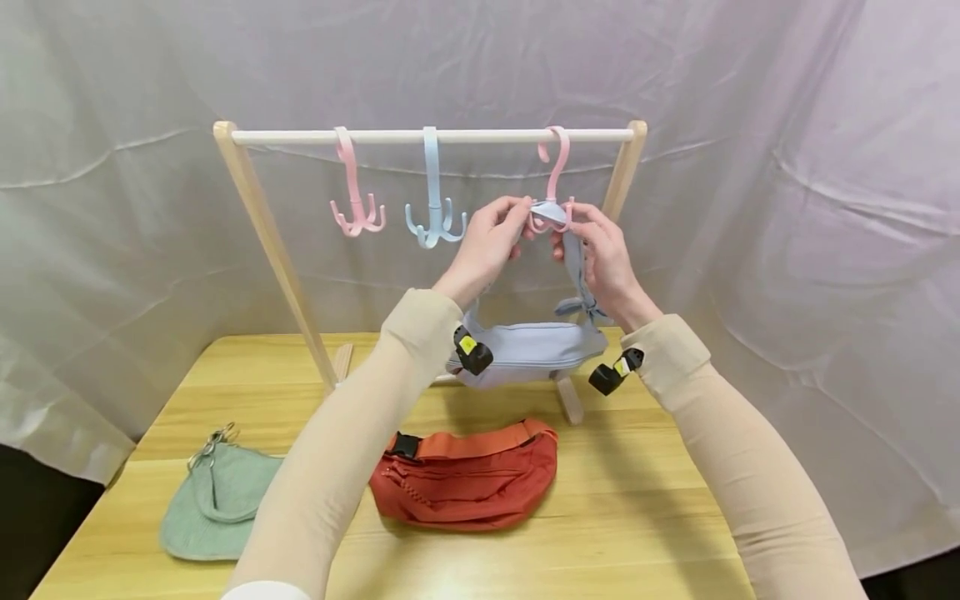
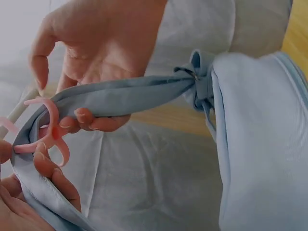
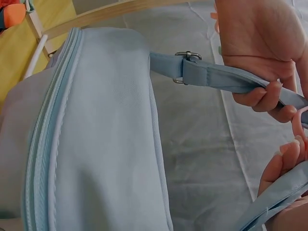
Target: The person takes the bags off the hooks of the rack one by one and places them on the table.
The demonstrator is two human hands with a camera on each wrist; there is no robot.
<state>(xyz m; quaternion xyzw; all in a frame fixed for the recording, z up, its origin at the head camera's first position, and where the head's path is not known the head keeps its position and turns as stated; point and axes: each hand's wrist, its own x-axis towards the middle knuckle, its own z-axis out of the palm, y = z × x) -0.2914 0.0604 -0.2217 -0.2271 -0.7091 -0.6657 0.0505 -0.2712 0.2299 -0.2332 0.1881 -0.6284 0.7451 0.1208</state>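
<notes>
Forward, both hands (image 1: 487, 243) (image 1: 606, 257) on the strap (image 1: 574, 257)

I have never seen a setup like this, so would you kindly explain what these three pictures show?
There is no machine working here, just a person's left hand and right hand. The wide picture comes from a camera worn on the head; the other two come from small cameras on the left and right wrists. On the wooden table lie a green bag and a red bag. A rack stands behind. Both hands hold the strap of a blue bag at a pink hook.
</notes>
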